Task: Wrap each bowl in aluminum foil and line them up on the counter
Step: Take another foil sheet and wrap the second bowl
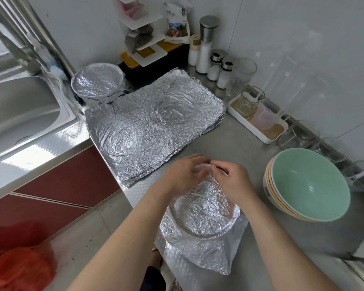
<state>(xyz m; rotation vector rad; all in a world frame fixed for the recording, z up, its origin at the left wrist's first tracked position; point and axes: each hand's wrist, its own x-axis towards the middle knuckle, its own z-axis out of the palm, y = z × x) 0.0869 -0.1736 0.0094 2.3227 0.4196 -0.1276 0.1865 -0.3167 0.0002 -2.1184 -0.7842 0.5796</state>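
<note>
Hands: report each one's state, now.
Left hand: pinches the crinkled silver aluminum foil sheet.
Right hand: pinches the same sheet.

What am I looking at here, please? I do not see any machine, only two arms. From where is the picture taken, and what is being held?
There is no machine. A person works with bare hands, and one camera worn on the head looks down at them. The left hand and the right hand both pinch the far edge of a foil-covered bowl, which is on the steel counter. Behind it lies a stack of foil sheets, and one wrapped bowl stands near the sink. At the right are the unwrapped bowls, stacked with a green one on top.
</note>
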